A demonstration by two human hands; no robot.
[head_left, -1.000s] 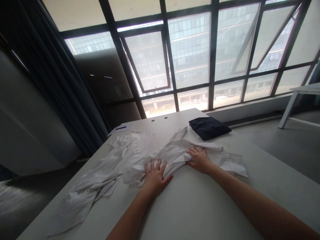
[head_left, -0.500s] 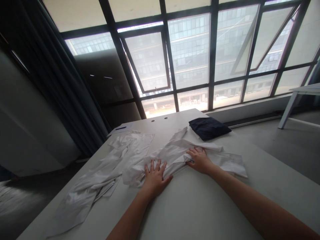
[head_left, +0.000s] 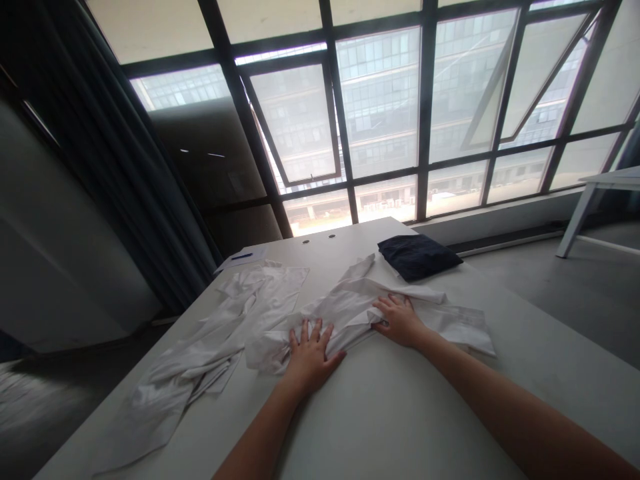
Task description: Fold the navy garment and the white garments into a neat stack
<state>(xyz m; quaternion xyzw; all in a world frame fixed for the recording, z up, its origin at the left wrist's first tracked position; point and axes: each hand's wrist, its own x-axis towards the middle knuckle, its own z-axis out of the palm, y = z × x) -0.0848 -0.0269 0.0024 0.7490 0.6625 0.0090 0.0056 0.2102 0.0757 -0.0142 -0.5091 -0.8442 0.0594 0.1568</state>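
Nothing has visibly moved since the earlier frame. On a clock face laid over the view, one gridded window wall (head_left: 380,100) spans 11 to 2, and the white table (head_left: 380,413) spreads below it, around 6. Far out at 3, another table (head_left: 613,177) is cut off by the picture's edge. One crumpled white cloth (head_left: 215,340) lies at 8 and a second white cloth (head_left: 357,300) at 5, making two; whether their edges touch is hard to tell. One dark folded cloth (head_left: 420,257) rests at 3. Two hands are on the second white cloth: the left hand (head_left: 310,360) at 6, palm down, fingers spread wide; the right hand (head_left: 399,320) at 4, fingers partly bent, though I cannot tell whether they pinch a fold. Both forearms (head_left: 265,427) run out of view. One pen (head_left: 243,256) lies at 9.
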